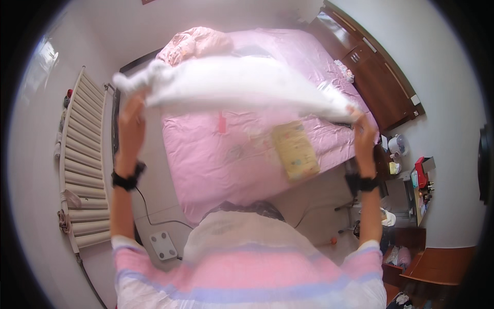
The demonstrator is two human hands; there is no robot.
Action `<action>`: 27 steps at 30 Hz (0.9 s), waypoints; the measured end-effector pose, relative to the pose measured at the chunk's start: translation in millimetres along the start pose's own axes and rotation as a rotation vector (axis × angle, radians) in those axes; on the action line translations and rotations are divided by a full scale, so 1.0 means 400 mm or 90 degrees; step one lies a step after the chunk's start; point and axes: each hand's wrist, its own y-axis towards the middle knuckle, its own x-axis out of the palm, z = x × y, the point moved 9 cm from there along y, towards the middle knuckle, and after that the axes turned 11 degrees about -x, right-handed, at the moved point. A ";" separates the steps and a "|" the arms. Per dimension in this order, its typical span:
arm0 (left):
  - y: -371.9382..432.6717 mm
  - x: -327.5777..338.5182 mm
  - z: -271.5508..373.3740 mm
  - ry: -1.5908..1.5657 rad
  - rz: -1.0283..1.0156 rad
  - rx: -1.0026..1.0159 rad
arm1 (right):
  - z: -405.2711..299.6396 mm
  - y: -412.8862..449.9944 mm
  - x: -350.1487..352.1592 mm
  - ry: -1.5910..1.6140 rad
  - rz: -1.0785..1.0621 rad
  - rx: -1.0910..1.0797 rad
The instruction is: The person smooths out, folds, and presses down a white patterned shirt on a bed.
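Observation:
A white cloth (231, 83), blurred by motion, is stretched in the air over a bed with a pink sheet (200, 162). My left hand (133, 119) grips its left end, where some of the fabric is bunched beyond the fingers. Its right end is gripped by my right hand (362, 125). Both wrists wear black bands. Below the cloth, a folded yellow patterned item (296, 150) lies on the sheet, with a small pink-red item (222, 123) to its left. The cloth hides part of the bed.
A crumpled pink quilt (193, 42) lies at the bed's far left. A white radiator (85, 154) lines the left wall, and a bathroom scale (163, 245) rests on the floor. Brown wooden cabinets (380, 85) stand at the right, near a small fan (398, 145). A cable (154, 223) crosses the floor.

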 end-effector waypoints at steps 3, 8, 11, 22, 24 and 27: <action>-0.222 0.137 -0.134 0.033 -0.096 -0.112 | 0.061 -0.200 0.233 0.142 -0.063 0.081; -0.550 0.373 -0.327 0.118 -0.204 -0.304 | 0.195 -0.494 0.531 0.150 -0.185 0.205; -0.712 0.474 -0.372 0.080 -0.260 -0.392 | 0.248 -0.651 0.658 0.176 -0.263 0.331; -1.207 0.655 -0.428 0.150 -0.500 -0.564 | 0.256 -1.042 0.827 0.113 -0.424 0.410; -1.260 0.652 -0.407 0.170 -0.528 -0.547 | 0.247 -1.106 0.842 0.098 -0.468 0.437; -1.318 0.668 -0.406 0.128 -0.508 -0.590 | 0.237 -1.176 0.839 0.102 -0.418 0.473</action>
